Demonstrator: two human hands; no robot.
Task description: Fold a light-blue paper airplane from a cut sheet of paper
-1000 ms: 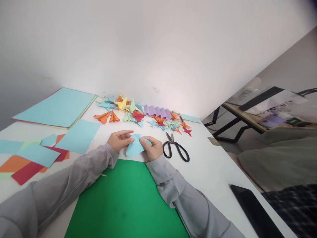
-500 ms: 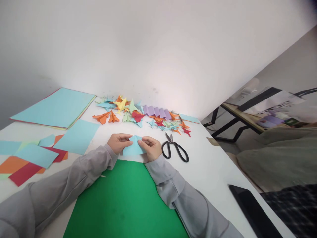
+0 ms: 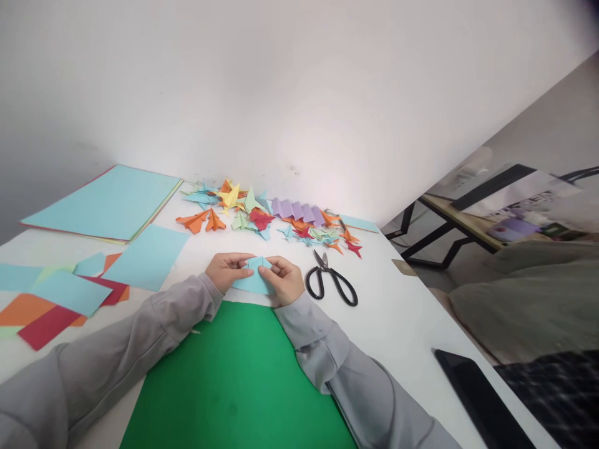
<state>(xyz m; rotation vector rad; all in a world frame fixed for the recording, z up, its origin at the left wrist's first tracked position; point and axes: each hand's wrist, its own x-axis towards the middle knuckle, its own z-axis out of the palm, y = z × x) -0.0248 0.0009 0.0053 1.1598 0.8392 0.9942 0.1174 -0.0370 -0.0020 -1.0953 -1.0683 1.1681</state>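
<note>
A small light blue paper (image 3: 255, 283) with folds at its top is held between my two hands, just beyond the green sheet (image 3: 234, 374). My left hand (image 3: 229, 270) pinches its left side, thumb on top. On the right side, my right hand (image 3: 284, 279) grips it, thumb pressed near the folded top. Black-handled scissors (image 3: 331, 278) lie to the right of my right hand, blades pointing away. Behind the hands sit folded paper shapes in several colours (image 3: 230, 197).
Blue sheets are stacked (image 3: 105, 202) at the back left, with a single blue sheet (image 3: 147, 257) nearer. Coloured paper pieces (image 3: 47, 327) overlap at the left. A black phone-like object (image 3: 482, 399) lies at the right edge. A wall rises behind the table.
The top of the blue paper has changed from a raised point to a flatter, folded edge. My right thumb has shifted slightly left.
</note>
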